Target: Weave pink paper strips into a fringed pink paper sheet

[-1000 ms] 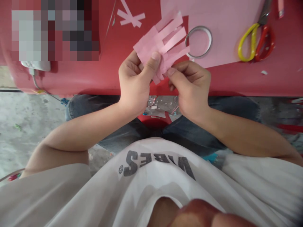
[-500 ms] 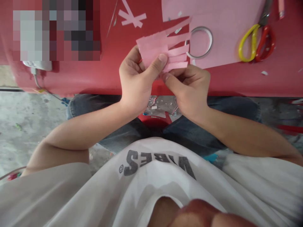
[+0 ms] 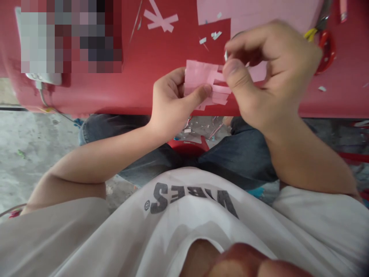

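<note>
My left hand (image 3: 174, 102) is closed on a pink piece of paper (image 3: 197, 75), its thumb pressing on top. The paper's right side is cut into several strips, which bend and fan out. My right hand (image 3: 273, 73) is curled above the strip ends, its thumb overlapping them in view. A small white edge shows at its fingertips; whether they pinch it or a strip I cannot make out. Behind that hand, the tape roll is mostly hidden, with just a dark bit of rim (image 3: 238, 34) showing.
Loose pink strips (image 3: 161, 21) lie on the red table (image 3: 144, 88). White scraps (image 3: 216, 35) are scattered near a large pink sheet (image 3: 256, 13). Scissors with red and yellow handles (image 3: 327, 52) lie at the right. A white device with a cable (image 3: 43, 79) sits at the left.
My right hand has left the lower edge of the paper and moved up and right, over the tape roll. The left hand has shifted right and slightly down, turning the paper clockwise.
</note>
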`<move>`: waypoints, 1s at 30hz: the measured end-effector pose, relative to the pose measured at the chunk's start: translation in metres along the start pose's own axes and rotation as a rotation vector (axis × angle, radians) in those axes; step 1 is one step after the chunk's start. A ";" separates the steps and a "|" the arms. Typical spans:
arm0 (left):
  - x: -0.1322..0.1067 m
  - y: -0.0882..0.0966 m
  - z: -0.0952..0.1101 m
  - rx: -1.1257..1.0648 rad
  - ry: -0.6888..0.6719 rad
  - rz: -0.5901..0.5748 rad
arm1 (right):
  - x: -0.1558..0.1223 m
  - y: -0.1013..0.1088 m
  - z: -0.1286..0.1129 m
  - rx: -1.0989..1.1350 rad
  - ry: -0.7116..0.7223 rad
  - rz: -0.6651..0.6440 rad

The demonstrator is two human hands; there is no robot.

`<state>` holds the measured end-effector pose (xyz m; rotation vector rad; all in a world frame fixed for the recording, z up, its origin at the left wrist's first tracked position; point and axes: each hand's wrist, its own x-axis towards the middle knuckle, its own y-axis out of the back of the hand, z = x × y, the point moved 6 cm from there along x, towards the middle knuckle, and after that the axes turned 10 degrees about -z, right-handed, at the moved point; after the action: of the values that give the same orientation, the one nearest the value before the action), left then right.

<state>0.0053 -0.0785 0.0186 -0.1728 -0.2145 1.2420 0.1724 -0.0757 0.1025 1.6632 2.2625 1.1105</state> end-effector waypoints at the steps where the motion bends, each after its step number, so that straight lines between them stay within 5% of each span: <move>1: -0.002 -0.002 0.004 0.015 0.000 0.000 | 0.001 0.000 0.001 0.010 0.006 -0.023; 30: -0.007 -0.006 0.014 0.061 0.127 -0.032 | -0.002 0.001 0.000 -0.216 0.014 -0.061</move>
<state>0.0055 -0.0874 0.0330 -0.1938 -0.0694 1.1997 0.1741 -0.0775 0.1031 1.4980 2.0989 1.3028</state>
